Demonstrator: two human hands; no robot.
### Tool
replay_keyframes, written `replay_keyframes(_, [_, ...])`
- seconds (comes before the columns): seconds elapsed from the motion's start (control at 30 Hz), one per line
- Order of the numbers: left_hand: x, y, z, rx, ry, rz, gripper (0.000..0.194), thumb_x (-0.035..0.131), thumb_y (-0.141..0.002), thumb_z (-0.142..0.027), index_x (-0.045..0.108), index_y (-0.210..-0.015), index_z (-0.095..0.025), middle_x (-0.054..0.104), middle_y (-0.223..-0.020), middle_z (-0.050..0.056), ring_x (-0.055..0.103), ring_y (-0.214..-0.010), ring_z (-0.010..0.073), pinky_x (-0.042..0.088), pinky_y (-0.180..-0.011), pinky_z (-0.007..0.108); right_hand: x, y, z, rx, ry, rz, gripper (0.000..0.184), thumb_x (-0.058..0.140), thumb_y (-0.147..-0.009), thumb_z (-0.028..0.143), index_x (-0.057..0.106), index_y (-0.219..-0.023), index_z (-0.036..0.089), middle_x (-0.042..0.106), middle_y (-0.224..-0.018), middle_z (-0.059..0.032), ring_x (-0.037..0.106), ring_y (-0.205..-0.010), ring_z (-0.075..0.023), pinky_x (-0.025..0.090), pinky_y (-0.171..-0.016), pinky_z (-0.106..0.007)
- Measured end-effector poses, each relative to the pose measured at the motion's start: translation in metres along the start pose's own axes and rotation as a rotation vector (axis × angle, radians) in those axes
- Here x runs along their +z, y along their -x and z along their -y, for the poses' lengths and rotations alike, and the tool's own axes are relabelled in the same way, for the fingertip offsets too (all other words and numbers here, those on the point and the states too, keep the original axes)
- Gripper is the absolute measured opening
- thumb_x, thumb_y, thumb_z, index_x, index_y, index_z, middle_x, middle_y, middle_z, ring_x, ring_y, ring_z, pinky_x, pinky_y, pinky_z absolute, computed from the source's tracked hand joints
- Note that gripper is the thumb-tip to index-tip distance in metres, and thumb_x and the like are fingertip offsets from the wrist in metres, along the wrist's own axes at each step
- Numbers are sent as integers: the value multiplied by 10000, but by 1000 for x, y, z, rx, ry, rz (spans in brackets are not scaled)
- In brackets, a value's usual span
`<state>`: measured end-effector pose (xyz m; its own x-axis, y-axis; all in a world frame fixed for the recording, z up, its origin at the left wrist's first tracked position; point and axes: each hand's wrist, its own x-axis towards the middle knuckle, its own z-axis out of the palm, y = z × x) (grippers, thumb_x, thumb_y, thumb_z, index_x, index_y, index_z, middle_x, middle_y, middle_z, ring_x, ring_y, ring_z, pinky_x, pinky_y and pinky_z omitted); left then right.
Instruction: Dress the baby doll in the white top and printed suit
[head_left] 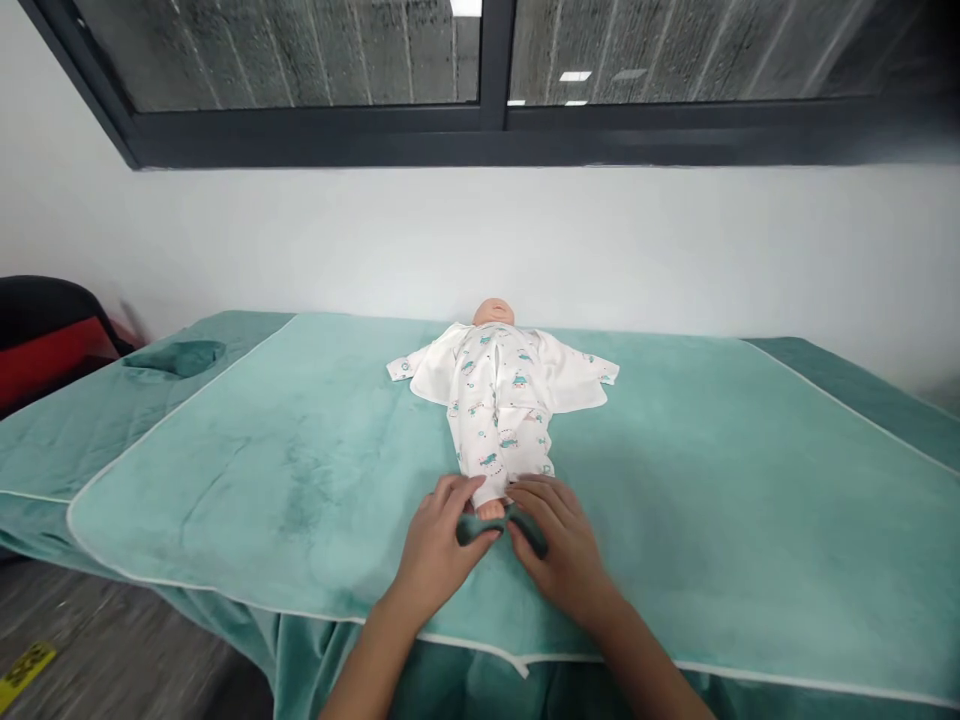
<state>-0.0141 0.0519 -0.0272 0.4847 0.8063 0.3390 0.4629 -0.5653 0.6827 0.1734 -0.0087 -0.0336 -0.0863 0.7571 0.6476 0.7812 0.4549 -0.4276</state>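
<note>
A baby doll [493, 311] lies on its back, head toward the wall. It wears a white printed top [517, 362] with the sleeves spread sideways, and matching trousers [499, 440]. At the lower end of the legs, my left hand [439, 540] has its fingers curled against one trouser cuff, its thumb lower down. My right hand [559, 540] bends its fingers over the other cuff, hiding that foot. Between both hands a bare doll foot [491, 509] sticks out of the left cuff. Both hands appear closed on the trouser hems, though their fingertips are partly hidden.
A light green plush mat [697, 480] with white piping covers the table. A darker green padded cover [97, 400] with a hollow lies at left, beside a red and black chair [56, 340]. Behind stand a white wall [337, 240] and a dark-framed window [315, 120].
</note>
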Motion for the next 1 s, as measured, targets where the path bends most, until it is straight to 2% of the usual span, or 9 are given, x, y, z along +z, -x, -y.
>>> replay_keyframes(0.07, [6, -1, -2, 19, -150, -7, 525, 687, -823, -297, 511, -1317, -281, 611, -1163, 58, 590, -1029, 227, 474, -847, 368, 7, -6, 3, 19, 95, -14, 305, 569, -875, 124, 573, -1162, 226, 650, -1136, -66, 526, -1118, -253, 407, -943, -436])
replay_keyframes(0.13, [10, -1, -1, 38, -239, -40, 453, 607, -888, -328, 506, -1326, -274, 652, -1099, 49, 605, -963, 217, 466, -809, 363, 12, -12, 6, 60, 142, -35, 221, 564, -886, 130, 608, -1081, 226, 675, -1065, -52, 540, -1061, -249, 394, -895, -419])
replay_keyframes(0.27, [14, 5, 6, 83, -274, -137, 353, 549, -929, -342, 549, -1273, -260, 690, -998, 23, 610, -849, 185, 454, -752, 331, 16, -19, 13, 99, 141, -30, 117, 569, -889, 137, 635, -915, 230, 689, -917, -21, 545, -996, -235, 345, -885, -410])
replay_keyframes(0.43, [16, 13, 12, 108, -200, -251, 296, 590, -909, -301, 596, -1201, -256, 681, -922, 7, 602, -793, 159, 455, -729, 296, 11, -21, 15, 152, -57, -29, 110, 563, -855, 118, 602, -828, 218, 645, -828, -5, 541, -934, -206, 345, -860, -375])
replay_keyframes(0.57, [19, 18, 14, 74, -155, -372, 265, 598, -904, -264, 616, -1166, -234, 662, -872, 10, 588, -746, 141, 460, -706, 274, 2, -23, 12, 246, -240, 43, 115, 559, -817, 123, 576, -758, 220, 582, -749, 5, 542, -859, -190, 373, -821, -351])
replay_keyframes(0.7, [21, 21, 14, 64, -130, -467, 257, 609, -892, -223, 621, -1149, -215, 644, -853, 9, 580, -734, 137, 468, -695, 264, -1, -21, 10, 283, -344, 44, 92, 574, -818, 149, 613, -801, 231, 611, -807, -16, 557, -897, -205, 405, -832, -357])
replay_keyframes(0.8, [21, 24, 16, 101, -137, -535, 256, 593, -893, -176, 628, -1144, -212, 639, -858, 16, 580, -740, 139, 468, -687, 262, 1, -16, 5, 313, -496, -49, 89, 563, -857, 187, 624, -900, 234, 632, -934, -42, 573, -947, -203, 446, -847, -355])
replay_keyframes(0.9, [21, 26, 18, 178, -165, -549, 308, 571, -890, -109, 631, -1168, -228, 621, -854, 17, 571, -764, 138, 462, -695, 261, 5, -9, -2, 430, -658, -237, 132, 539, -883, 218, 582, -1006, 241, 624, -1036, -53, 581, -1010, -202, 479, -860, -355])
replay_keyframes(1.0, [21, 29, 19, 250, -225, -533, 373, 552, -881, -56, 629, -1196, -241, 596, -837, 17, 546, -770, 138, 446, -698, 268, 7, -1, -9, 512, -578, -345, 227, 524, -856, 185, 561, -1071, 244, 602, -1123, -65, 565, -1073, -209, 480, -896, -373])
